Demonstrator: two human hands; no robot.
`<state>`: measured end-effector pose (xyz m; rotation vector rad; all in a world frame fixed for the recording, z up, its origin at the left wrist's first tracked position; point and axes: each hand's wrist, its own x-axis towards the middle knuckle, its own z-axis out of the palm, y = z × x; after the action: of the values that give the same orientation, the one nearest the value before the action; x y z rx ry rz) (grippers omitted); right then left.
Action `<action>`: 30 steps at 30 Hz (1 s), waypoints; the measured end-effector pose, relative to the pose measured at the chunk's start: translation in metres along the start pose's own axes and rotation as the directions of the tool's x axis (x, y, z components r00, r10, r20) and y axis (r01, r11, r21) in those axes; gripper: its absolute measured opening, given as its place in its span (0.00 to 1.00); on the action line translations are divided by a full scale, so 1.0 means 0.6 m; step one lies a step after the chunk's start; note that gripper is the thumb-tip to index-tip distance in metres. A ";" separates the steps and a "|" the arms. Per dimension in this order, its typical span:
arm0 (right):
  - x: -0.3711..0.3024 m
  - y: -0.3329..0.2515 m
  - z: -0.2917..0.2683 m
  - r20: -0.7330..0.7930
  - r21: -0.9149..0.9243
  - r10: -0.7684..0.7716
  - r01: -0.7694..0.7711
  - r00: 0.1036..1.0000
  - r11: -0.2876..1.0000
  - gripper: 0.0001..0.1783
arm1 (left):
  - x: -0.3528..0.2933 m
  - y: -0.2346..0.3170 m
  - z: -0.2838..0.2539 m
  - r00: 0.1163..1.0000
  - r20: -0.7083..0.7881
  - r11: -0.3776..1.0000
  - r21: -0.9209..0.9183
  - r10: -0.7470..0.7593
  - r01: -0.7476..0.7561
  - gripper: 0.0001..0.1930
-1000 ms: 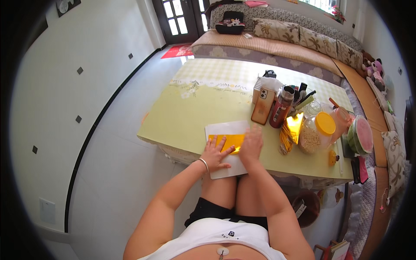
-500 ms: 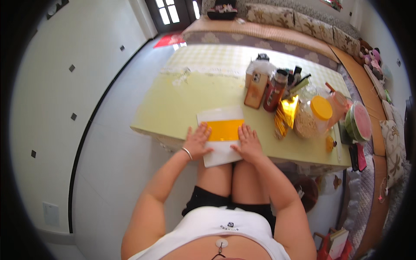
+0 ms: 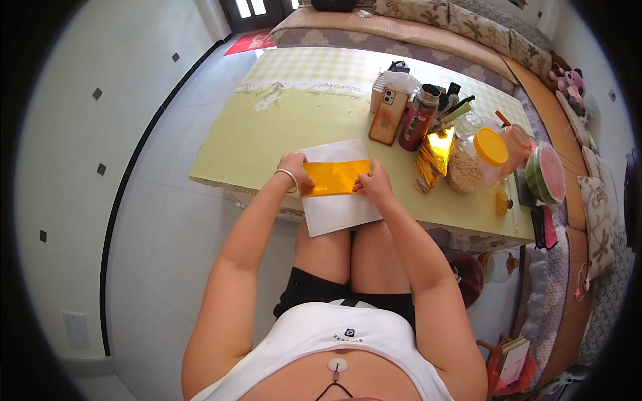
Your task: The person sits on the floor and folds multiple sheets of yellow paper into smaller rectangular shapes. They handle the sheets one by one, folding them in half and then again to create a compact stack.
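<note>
A shiny gold foil paper strip [image 3: 336,179] lies crosswise over white paper sheets [image 3: 340,214] at the table's near edge. The sheets reach past the edge, above my thighs. My left hand [image 3: 295,171], with a bracelet at its wrist, is closed on the strip's left end, thumb on top and fingertips partly hidden. At the strip's right end my right hand [image 3: 376,184] pinches the gold paper between thumb and curled fingers.
Right of the papers stand a phone [image 3: 387,117], a red bottle [image 3: 419,120], folded gold foil [image 3: 438,152], a yellow-lidded jar [image 3: 468,167] of grain-like bits and a cut watermelon [image 3: 545,175]. A long sofa [image 3: 575,194] runs along the table's right side.
Both hands have gone from lying flat with spread fingers to gripping the strip's ends. The camera view has tilted down, so the whole scene sits higher.
</note>
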<state>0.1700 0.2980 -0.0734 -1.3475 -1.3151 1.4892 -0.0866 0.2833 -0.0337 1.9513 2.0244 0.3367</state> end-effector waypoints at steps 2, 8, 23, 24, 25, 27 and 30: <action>-0.003 0.006 0.001 -0.013 0.064 0.012 -0.011 1.000 0.998 0.45 | -0.002 -0.018 0.012 1.000 0.015 0.985 -0.171 0.000 0.003 0.18; -0.017 0.010 -0.012 0.005 0.380 -0.004 0.002 1.000 0.925 0.19 | -0.051 -0.036 0.023 0.970 0.073 0.577 -0.793 -0.231 0.197 0.06; -0.034 -0.011 -0.016 -0.133 0.411 -0.070 0.119 0.989 0.904 0.09 | -0.081 0.000 0.031 0.936 0.136 0.043 -0.986 -0.324 0.158 0.06; -0.036 -0.008 -0.019 -0.113 0.363 -0.053 0.091 0.992 0.927 0.09 | -0.081 -0.001 0.033 0.940 0.148 0.065 -0.982 -0.307 0.175 0.05; -0.038 -0.006 -0.024 -0.092 0.313 -0.036 0.063 0.995 0.948 0.08 | -0.081 -0.004 0.034 0.943 0.158 0.086 -0.978 -0.292 0.190 0.05; -0.041 -0.002 -0.025 -0.078 0.249 -0.018 0.037 0.997 0.968 0.08 | -0.082 -0.009 0.036 0.945 0.145 0.166 -0.966 -0.292 0.200 0.05; -0.056 0.001 -0.023 -0.117 0.140 -0.017 0.034 0.993 0.990 0.09 | -0.095 -0.009 0.043 0.947 0.086 0.339 -0.920 -0.311 0.195 0.08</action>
<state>0.1900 0.2685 -0.0648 -1.3003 -1.1285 1.4369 -0.0803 0.2250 -0.0563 0.8643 1.5223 1.2145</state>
